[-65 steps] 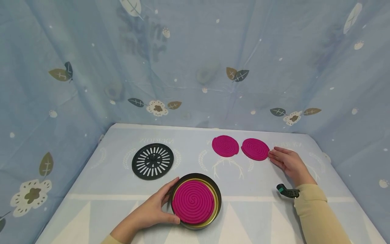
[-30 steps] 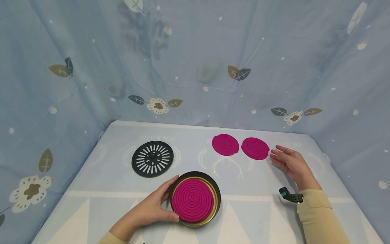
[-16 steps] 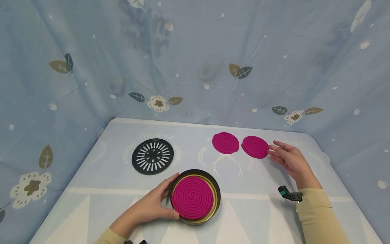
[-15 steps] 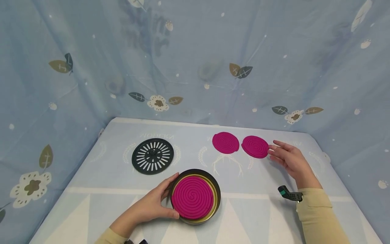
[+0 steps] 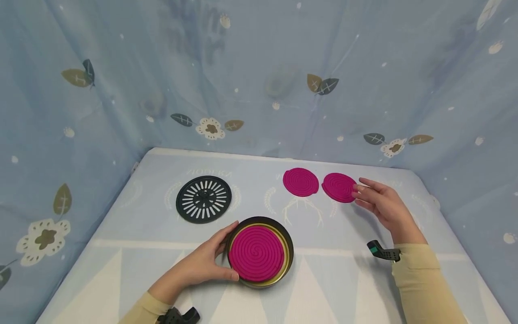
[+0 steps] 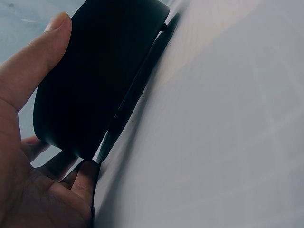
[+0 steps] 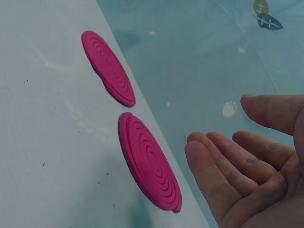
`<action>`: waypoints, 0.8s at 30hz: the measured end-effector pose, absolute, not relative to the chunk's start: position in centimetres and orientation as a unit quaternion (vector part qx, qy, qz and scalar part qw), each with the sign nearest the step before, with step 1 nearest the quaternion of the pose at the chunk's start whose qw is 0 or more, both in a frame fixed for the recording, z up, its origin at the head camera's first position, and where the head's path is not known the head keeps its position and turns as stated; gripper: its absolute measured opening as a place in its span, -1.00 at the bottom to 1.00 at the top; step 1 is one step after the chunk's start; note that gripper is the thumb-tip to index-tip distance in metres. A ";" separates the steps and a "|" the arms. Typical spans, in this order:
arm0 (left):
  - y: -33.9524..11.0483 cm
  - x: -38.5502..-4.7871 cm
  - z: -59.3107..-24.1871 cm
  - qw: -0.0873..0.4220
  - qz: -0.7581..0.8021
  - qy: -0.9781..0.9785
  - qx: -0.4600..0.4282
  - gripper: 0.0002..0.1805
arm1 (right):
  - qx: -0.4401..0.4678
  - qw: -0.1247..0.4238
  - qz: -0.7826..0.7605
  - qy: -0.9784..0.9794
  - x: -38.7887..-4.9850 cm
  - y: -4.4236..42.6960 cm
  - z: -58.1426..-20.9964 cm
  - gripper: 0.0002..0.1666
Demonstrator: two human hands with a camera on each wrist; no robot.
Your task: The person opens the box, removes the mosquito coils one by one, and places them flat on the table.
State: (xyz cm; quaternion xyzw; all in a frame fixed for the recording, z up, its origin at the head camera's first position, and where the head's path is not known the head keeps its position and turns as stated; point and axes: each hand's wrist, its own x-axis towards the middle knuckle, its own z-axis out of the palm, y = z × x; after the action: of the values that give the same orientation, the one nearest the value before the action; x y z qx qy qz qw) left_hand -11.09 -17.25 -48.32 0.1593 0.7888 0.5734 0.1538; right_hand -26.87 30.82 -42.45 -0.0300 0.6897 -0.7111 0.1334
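Observation:
My left hand (image 5: 202, 264) grips the left side of a round dark tin (image 5: 289, 252), thumb at the front and fingers behind. Inside the tin lies a magenta spiral disc (image 5: 256, 253) with a yellow ring around it. In the left wrist view the tin's dark side (image 6: 95, 76) sits between thumb and fingers. My right hand (image 5: 384, 202) hovers at the right edge of another magenta spiral disc (image 5: 339, 187), fingers slightly bent and holding nothing. The right wrist view shows a gap between that disc (image 7: 151, 164) and the hand (image 7: 251, 175). A third magenta disc (image 5: 301, 182) lies to its left.
A black slotted round plate (image 5: 203, 199) lies on the patterned tabletop (image 5: 162, 256), behind and left of the tin. Blue patterned fabric (image 5: 259, 67) stands behind the table and along both sides. Each wrist carries a black device.
The right hand has shifted slightly left, its fingertips now overlapping the right disc's edge in the head view. The left hand keeps its grip. The whole scene sits slightly higher in the head view.

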 end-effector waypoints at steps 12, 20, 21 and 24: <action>-17.4 -11.6 -48.3 0.145 0.572 0.788 0.176 0.36 | -0.044 0.127 -0.696 0.705 -26.7 29.1 -41.3 -0.19; -17.2 -11.2 -48.3 0.151 0.566 0.794 0.162 0.37 | -0.064 0.141 -0.683 0.714 -26.0 27.7 -40.9 -0.21; -17.2 -11.2 -48.4 0.149 0.566 0.794 0.164 0.36 | -0.068 0.141 -0.680 0.717 -25.9 27.5 -40.8 -0.20; -17.2 -11.1 -48.5 0.145 0.567 0.793 0.168 0.35 | -0.082 0.146 -0.677 0.716 -25.7 26.8 -40.7 -0.22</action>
State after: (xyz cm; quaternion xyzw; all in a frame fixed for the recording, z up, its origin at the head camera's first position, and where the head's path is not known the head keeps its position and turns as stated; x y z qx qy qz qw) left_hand -11.09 -17.22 -48.54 0.1683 0.7930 0.5672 0.1451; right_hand -25.71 26.83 -40.71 -0.0816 0.7165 -0.6772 0.1460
